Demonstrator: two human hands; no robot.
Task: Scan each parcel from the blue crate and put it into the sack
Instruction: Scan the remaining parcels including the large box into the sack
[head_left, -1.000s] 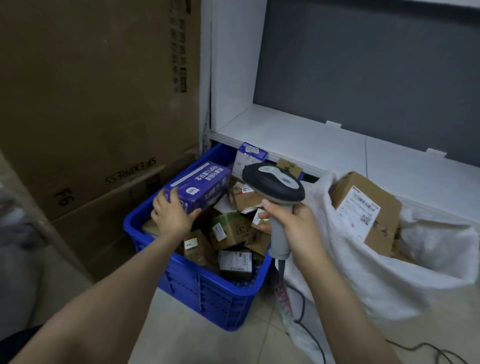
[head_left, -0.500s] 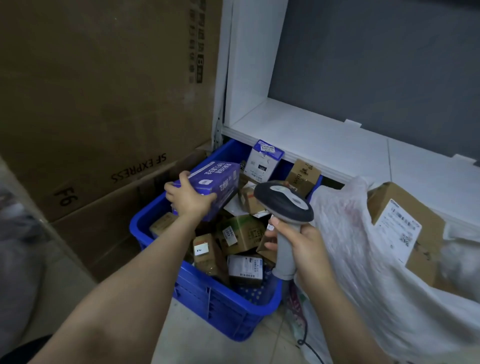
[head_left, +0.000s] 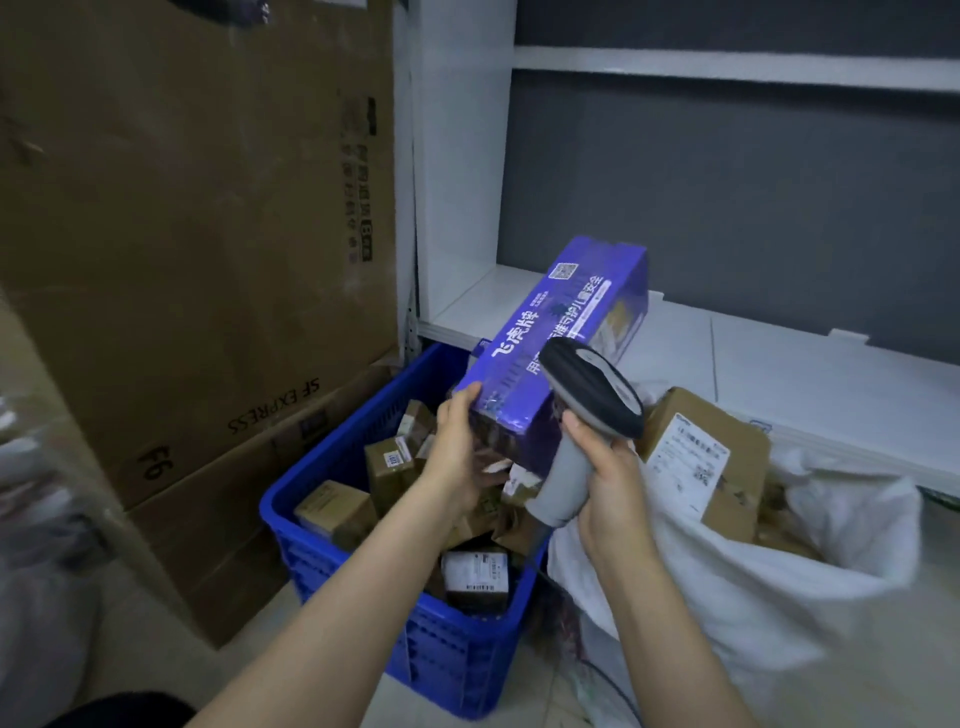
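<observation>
left hand (head_left: 460, 457): above the blue crate (head_left: 337, 441), clamped on the purple box's (head_left: 561, 343) lower end.
purple box: was held tilted above the crate.
right hand (head_left: 608, 483): over the crate's right rim, gripped the scanner (head_left: 592, 395).
sack (head_left: 727, 597): just right of the crate.

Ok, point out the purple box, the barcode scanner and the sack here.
purple box (head_left: 550, 338), head view, printed top face.
barcode scanner (head_left: 592, 384), head view, its head.
sack (head_left: 727, 597), head view, white front wall.

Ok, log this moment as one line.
left hand: holds purple box over blue crate | right hand: grips scanner near box | sack: brown parcel inside
</observation>
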